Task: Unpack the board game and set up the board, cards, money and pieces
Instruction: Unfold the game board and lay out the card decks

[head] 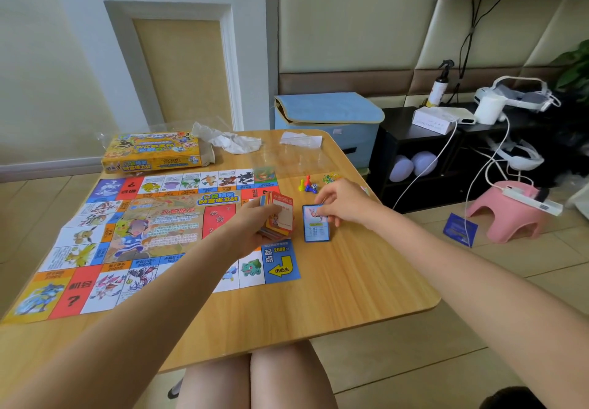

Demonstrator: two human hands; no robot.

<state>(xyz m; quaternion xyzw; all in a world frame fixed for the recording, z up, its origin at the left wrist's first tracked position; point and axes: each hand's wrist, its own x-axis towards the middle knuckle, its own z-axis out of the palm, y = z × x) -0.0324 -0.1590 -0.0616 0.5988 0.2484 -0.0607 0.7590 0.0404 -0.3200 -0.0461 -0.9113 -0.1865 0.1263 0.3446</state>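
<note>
Pale wood grain runs across the table [318, 297], and the paper game board [153, 236] lies unfolded on it, mostly beneath and beyond the left forearm. The left hand [251, 227] hovers above the board's near right part, its fingers curled round a thick stack of cards [279, 217] whose top card has a red border. Just beside it, the right hand [341, 201] reaches down to a blue-bordered card [315, 224] lying face up on the bare wood; the fingertips [322, 208] touch the card's far edge, though whether they pinch it or merely press on it is hard to make out. The two hands are close but apart.

Just beyond the right hand sit a few small coloured pawns [306, 183] with a die [314, 187] among them, and a yellow-green item further right that is too blurred to name. Well past the left hand, at the table's far edge, lies the yellow game box [153, 153], with crumpled clear wrapping [229, 141] next to it. A pink stool [510, 214] stands on the floor off to the right.
</note>
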